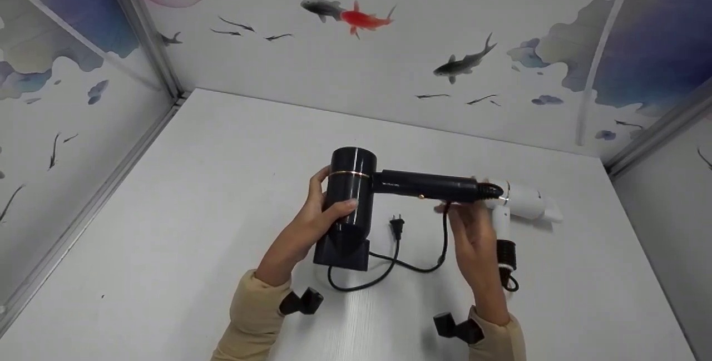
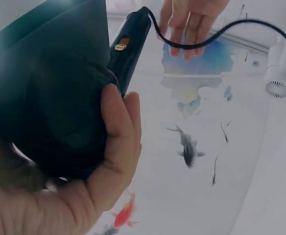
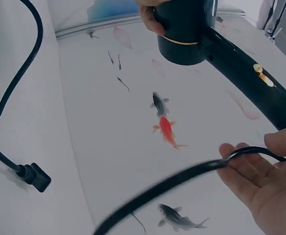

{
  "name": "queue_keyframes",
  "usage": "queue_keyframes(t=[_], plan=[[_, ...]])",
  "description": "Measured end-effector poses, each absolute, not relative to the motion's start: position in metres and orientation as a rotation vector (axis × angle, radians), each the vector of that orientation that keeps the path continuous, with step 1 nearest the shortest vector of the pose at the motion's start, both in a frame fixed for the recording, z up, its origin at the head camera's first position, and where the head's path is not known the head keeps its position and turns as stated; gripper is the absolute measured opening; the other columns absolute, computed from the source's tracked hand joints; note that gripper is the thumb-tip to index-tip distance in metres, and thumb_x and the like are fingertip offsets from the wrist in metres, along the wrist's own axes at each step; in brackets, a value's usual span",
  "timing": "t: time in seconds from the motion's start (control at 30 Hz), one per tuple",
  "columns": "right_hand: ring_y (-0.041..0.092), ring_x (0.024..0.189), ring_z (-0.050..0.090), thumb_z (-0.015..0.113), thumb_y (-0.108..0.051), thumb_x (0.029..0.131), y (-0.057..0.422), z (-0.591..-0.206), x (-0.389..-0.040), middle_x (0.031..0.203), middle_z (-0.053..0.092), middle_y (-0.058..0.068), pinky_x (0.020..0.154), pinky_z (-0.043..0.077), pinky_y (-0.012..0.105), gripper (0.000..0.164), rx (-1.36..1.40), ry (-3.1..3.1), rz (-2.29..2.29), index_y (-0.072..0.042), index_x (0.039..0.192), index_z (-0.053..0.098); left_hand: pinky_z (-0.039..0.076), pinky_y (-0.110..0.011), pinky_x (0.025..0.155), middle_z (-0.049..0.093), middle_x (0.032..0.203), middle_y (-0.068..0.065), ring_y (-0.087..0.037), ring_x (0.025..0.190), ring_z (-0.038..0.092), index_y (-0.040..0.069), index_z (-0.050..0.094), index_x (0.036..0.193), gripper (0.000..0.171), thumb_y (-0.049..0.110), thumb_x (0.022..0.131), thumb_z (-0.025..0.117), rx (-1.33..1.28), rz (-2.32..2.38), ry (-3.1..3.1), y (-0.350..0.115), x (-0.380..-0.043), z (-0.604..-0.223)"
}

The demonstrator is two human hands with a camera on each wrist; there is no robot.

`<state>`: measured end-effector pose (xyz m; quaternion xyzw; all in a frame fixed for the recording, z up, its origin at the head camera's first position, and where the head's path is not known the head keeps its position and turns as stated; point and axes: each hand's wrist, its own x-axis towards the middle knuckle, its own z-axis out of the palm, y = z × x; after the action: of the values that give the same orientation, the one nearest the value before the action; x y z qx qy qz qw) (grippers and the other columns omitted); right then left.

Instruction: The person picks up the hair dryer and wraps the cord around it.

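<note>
A glossy dark hair dryer [image 1: 356, 183] is held above the white table, its handle [image 1: 428, 184] pointing right. My left hand [image 1: 311, 222] grips the barrel, thumb across the front and fingers behind. At the lower end of the barrel is a flat, flared nozzle [image 1: 340, 252]. My right hand [image 1: 475, 238] is palm up below the handle's end, fingers extended. In the right wrist view the black cord [image 3: 177, 178] lies across the fingers [image 3: 241, 171], with the thumb beside the handle's end. Part of this hand is hidden behind the handle in the head view.
A white hair dryer [image 1: 525, 202] lies on the table just right of my right hand, its cord bundled in a black coil [image 1: 506, 255]. A two-pin plug [image 1: 396, 227] and looping cord are between my arms. Printed panels with fish stand around the table [image 1: 233, 144].
</note>
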<state>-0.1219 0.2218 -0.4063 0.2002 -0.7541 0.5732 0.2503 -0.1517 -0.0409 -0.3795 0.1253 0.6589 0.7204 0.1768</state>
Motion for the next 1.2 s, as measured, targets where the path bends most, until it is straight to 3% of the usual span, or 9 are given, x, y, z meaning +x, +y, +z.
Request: queue_keyframes(t=[0.07, 0.13, 0.23, 0.53, 0.9, 1.2], plan=[[0.011, 0.076, 0.059, 0.039, 0.012, 0.093, 0.216, -0.409, -0.123, 0.095, 0.055, 0.005, 0.072, 0.050, 0.018, 0.027, 0.576, -2.119, 1.501, 0.012, 0.120, 0.042, 0.049, -0.037, 0.087, 0.042, 0.131, -0.020, -0.025, 0.103, 0.058, 0.026, -0.006, 0.145, 0.094, 0.039, 0.081, 0.061, 0.382, 2.039, 1.918, -0.039, -0.150, -0.379], [0.008, 0.058, 0.051, 0.039, 0.013, 0.092, 0.210, -0.409, -0.123, 0.083, 0.052, 0.007, 0.052, 0.045, 0.018, 0.017, 0.571, -2.171, 1.457, 0.010, 0.107, 0.047, 0.049, -0.037, 0.087, 0.043, 0.130, -0.018, -0.024, 0.101, 0.058, 0.027, -0.007, 0.145, 0.094, 0.038, 0.081, 0.062, 0.412, 2.040, 1.978, -0.037, -0.150, -0.379], [0.000, 0.048, 0.035, 0.041, 0.014, 0.091, 0.201, -0.399, -0.116, 0.071, 0.048, 0.006, 0.038, 0.032, 0.018, 0.017, 0.511, -2.270, 1.331, 0.009, 0.103, 0.051, 0.048, -0.037, 0.086, 0.043, 0.128, -0.016, -0.024, 0.100, 0.057, 0.026, -0.007, 0.146, 0.096, 0.035, 0.082, 0.065, 0.441, 2.075, 2.051, -0.036, -0.151, -0.380], [0.000, 0.056, 0.037, 0.063, 0.013, 0.079, 0.214, -0.409, -0.120, 0.063, 0.050, 0.001, 0.047, 0.032, 0.014, 0.025, 0.548, -2.215, 1.101, 0.005, 0.103, 0.065, 0.048, -0.036, 0.083, 0.047, 0.119, -0.015, -0.023, 0.097, 0.057, 0.017, 0.004, 0.148, 0.091, 0.029, 0.081, 0.065, 0.403, 2.114, 2.302, -0.041, -0.154, -0.383], [0.002, 0.060, 0.035, 0.059, 0.015, 0.080, 0.230, -0.399, -0.116, 0.068, 0.048, 0.003, 0.052, 0.031, 0.017, 0.024, 0.602, -2.145, 1.019, 0.001, 0.098, 0.066, 0.048, -0.040, 0.086, 0.051, 0.118, -0.010, -0.023, 0.097, 0.057, 0.022, 0.006, 0.148, 0.095, 0.031, 0.079, 0.071, 0.352, 1.985, 2.369, -0.048, -0.159, -0.385], [0.004, 0.060, 0.033, 0.057, 0.000, 0.088, 0.234, -0.398, -0.115, 0.066, 0.042, 0.004, 0.052, 0.028, 0.018, 0.010, 0.551, -2.022, 1.000, 0.001, 0.093, 0.066, 0.052, -0.037, 0.079, 0.055, 0.113, -0.012, -0.022, 0.091, 0.061, 0.023, 0.010, 0.148, 0.091, 0.027, 0.080, 0.070, 0.440, 1.951, 2.327, -0.052, -0.160, -0.385]])
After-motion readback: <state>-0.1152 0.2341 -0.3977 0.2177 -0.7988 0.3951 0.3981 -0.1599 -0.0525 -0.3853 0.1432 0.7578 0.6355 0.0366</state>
